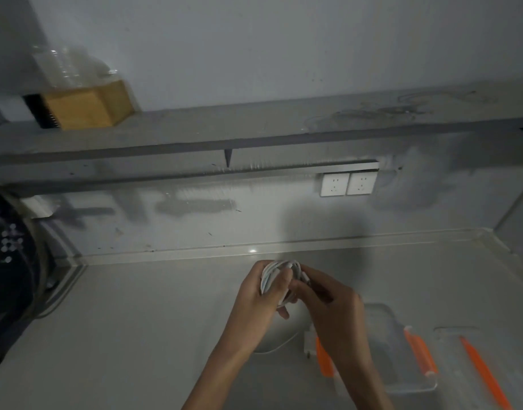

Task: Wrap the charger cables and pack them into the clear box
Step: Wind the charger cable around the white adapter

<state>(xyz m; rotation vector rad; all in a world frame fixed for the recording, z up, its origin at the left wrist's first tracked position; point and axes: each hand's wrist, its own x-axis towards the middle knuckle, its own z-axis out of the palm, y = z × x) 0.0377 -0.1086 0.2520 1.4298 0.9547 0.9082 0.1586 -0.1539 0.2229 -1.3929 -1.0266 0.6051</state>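
Fingers (283, 284) of the left hand (254, 294) were curled around a bundle of coiled white charger cable (272, 275), clenched on the loops with the thumb across the front. Fingers of the right hand (328, 303) pinched the right edge of the same coil, closed on the strands rather than spread; which strand they held could not be told from the blur.

Head view:
1. The coil was held above the grey counter (165, 321), in front of the back wall with its twin sockets (347, 184). The long axis of the loops ran roughly upright, leaning slightly.
2. The clear box (402, 377) with orange latches (421, 355) sat on the counter to the lower right of the hands, partly behind the right forearm. A second clear piece with an orange strip, probably the lid (473, 359), lay just beside the box on its right.
3. A white charger block (310, 341) lay at the left edge of the box, with a cable running off to the left beneath the left forearm.

Judgement: wrapping appeared near complete. The coming move turned on one relation: the box lay down and right of the coil, and the right hand was the nearer
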